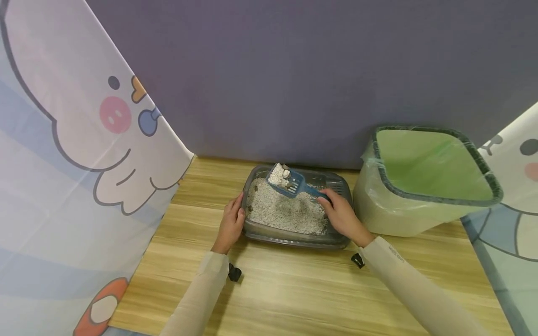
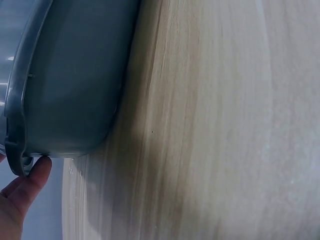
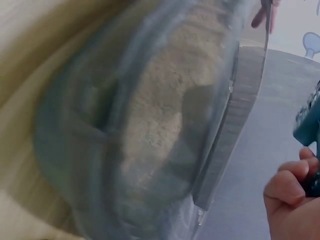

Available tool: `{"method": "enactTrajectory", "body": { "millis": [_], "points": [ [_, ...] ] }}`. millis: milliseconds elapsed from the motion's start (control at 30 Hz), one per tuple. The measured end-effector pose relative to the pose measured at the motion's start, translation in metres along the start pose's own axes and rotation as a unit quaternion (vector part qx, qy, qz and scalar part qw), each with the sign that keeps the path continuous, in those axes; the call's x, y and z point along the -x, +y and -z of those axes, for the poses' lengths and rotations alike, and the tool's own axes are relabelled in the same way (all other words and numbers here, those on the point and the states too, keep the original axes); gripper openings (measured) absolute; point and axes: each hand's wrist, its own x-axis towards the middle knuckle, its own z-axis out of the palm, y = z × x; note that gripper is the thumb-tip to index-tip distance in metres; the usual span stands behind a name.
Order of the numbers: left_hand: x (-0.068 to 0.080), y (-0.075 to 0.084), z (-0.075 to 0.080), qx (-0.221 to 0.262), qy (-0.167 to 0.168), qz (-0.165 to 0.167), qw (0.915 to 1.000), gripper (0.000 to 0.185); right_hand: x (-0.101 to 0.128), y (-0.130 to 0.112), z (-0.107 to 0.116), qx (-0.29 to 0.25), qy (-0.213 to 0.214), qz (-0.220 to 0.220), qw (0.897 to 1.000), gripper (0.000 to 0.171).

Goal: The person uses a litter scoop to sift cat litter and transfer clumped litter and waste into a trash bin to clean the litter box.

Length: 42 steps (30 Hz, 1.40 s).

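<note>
A grey plastic litter box (image 1: 294,240) holds pale granular litter (image 1: 273,210). Its left rim is gripped by my left hand (image 1: 231,221); in the left wrist view the thumb (image 2: 37,181) presses under the lip. Curled around the handle of a blue slotted litter scoop (image 1: 299,183), my right hand (image 1: 342,218) holds it above the box. White litter and some brownish clumps (image 1: 288,185) lie in the scoop's head. The right wrist view shows the curled fingers (image 3: 285,187) and only part of the scoop (image 3: 309,125).
To the right of the box stands a bin (image 1: 378,212) lined with a clear bag, with a dark rim and greenish inside. A grey wall (image 1: 294,84) rises behind the wooden table (image 1: 277,289). Printed cartoon cloths (image 1: 50,196) hang at both sides.
</note>
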Motion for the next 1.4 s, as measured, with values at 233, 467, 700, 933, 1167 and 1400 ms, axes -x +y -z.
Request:
{"method": "enactTrajectory", "body": {
  "millis": [233, 467, 700, 933, 1167, 1400],
  "points": [
    [0.001, 0.001, 0.001, -0.004, -0.004, 0.002, 1.0000, 0.049, 0.011, 0.003, -0.009, 0.000, 0.081, 0.045, 0.996, 0.023],
    [0.001, 0.002, 0.000, -0.004, -0.007, 0.001, 1.0000, 0.048, 0.017, 0.001, -0.010, -0.008, 0.054, 0.031, 0.998, 0.026],
    [0.001, 0.002, 0.000, 0.006, -0.005, 0.001, 1.0000, 0.048, 0.018, -0.009, 0.004, 0.007, 0.051, 0.045, 0.998, 0.035],
    [0.003, 0.000, 0.000, 0.006, -0.002, -0.004, 1.0000, 0.049, 0.023, -0.016, 0.017, 0.040, 0.082, 0.068, 0.994, 0.032],
    [0.004, -0.001, 0.001, 0.000, -0.001, -0.001, 1.0000, 0.049, 0.033, -0.015, 0.017, 0.034, 0.096, 0.061, 0.993, 0.031],
    [0.004, 0.003, 0.002, 0.001, -0.007, -0.005, 1.0000, 0.049, 0.039, -0.015, 0.014, 0.034, 0.097, 0.053, 0.993, 0.033]
  ]
}}
